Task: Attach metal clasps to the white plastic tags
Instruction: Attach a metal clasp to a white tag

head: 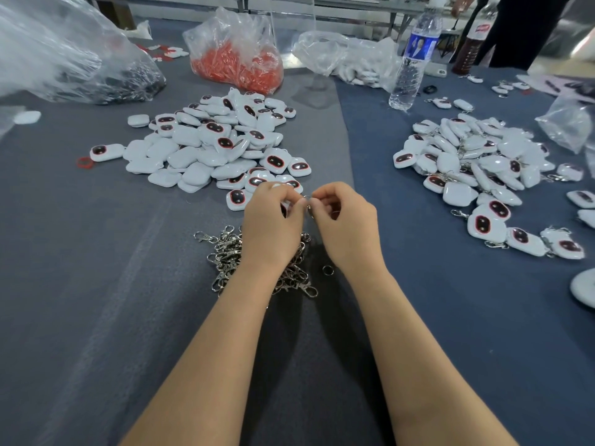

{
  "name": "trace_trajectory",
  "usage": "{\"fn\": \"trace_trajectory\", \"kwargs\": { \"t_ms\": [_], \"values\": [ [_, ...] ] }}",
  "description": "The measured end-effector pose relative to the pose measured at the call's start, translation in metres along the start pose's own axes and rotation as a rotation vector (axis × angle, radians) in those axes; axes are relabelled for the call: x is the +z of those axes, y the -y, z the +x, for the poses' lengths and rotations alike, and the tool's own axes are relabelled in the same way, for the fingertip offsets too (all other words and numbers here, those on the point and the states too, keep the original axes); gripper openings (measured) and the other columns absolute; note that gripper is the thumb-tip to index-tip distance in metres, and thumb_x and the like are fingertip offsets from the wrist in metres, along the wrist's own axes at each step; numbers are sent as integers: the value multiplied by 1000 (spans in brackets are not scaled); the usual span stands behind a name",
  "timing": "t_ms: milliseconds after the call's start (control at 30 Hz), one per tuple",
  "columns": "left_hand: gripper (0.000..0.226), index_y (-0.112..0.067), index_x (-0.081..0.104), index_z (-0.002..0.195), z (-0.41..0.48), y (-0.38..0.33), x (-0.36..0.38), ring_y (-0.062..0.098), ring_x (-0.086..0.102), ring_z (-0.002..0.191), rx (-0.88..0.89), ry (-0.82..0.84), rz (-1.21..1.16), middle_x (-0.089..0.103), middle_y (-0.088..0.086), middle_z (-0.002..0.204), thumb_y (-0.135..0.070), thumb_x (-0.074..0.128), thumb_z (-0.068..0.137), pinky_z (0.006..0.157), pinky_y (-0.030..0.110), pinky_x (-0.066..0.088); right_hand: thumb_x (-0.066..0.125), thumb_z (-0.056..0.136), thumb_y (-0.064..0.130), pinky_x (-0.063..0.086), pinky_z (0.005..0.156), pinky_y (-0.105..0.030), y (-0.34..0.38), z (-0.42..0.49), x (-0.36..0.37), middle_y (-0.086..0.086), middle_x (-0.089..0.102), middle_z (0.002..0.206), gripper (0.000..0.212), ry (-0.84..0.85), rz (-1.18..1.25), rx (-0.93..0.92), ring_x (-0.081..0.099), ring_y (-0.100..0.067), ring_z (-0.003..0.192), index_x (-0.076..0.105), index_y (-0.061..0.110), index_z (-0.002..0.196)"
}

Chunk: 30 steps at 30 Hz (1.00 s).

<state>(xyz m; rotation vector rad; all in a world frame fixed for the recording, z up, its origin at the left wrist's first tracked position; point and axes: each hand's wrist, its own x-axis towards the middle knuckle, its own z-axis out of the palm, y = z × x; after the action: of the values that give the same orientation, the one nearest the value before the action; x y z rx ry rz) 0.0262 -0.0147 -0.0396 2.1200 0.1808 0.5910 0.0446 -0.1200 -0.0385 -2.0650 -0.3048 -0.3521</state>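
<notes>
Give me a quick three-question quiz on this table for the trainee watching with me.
1. True or false: the heap of clasps lies farther from the person than the left pile of tags.
2. Which pile's tags already carry clasps? A) left pile B) right pile C) neither
3. What stands upright beyond the right pile?
Key: 1 false; 2 B; 3 a water bottle.

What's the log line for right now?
left hand: holds tag | right hand: pinches clasp ring | clasp pile: beneath left wrist
</notes>
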Motion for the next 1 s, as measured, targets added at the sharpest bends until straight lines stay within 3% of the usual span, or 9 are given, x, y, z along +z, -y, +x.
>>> {"fn": "trace_trajectory", "kwargs": {
  "t_ms": [133,300,433,533,600,667,1000],
  "values": [
    [8,-9,69,88,0,0,3,5,47,93,21,-2,28,59,3,108,-15,63,88,74,8,27,61,89,10,39,61,-5,1,0,0,12,58,71,11,-5,17,7,52,1,65,61,18,81],
    [14,-13,67,90,0,1,4,6,45,79,73,56,115,51,-4,95,-23,58,91,69,16,29,49,95,10,35,64,-24,-2,1,2,3,55,82,14,29,-101,-69,49,-15,77,50,18,83],
    [6,-17,60,90,-2,0,3,9,44,84,70,43,97,50,-5,95,-23,60,89,72,24,33,47,95,7,36,68,-29,-1,2,1,-1,53,87,15,60,-157,-151,48,-20,82,48,17,84],
    [6,-20,56,85,-2,-1,2,9,45,85,53,38,64,53,-4,95,-19,60,89,70,18,31,50,94,6,39,68,-19,1,1,2,3,55,86,10,44,-73,-125,50,-13,79,56,13,92],
    [7,-21,57,84,-1,-2,1,6,47,88,-10,17,-18,58,-4,97,-17,60,89,68,6,31,55,93,7,40,66,-8,2,0,2,10,56,80,8,15,61,-35,52,-4,73,56,16,93],
    [5,-20,61,85,0,-4,1,3,49,90,-78,6,-100,61,-6,98,-17,60,90,71,-2,31,60,91,10,41,65,-6,3,-1,3,13,56,77,10,5,137,37,52,1,69,56,18,89],
    [10,-15,65,94,-1,-3,2,6,50,88,-20,26,-11,62,-3,100,-19,56,93,69,9,30,63,88,10,42,62,-5,3,-1,4,13,59,75,14,-38,211,107,52,6,66,58,21,82]
  ]
}}
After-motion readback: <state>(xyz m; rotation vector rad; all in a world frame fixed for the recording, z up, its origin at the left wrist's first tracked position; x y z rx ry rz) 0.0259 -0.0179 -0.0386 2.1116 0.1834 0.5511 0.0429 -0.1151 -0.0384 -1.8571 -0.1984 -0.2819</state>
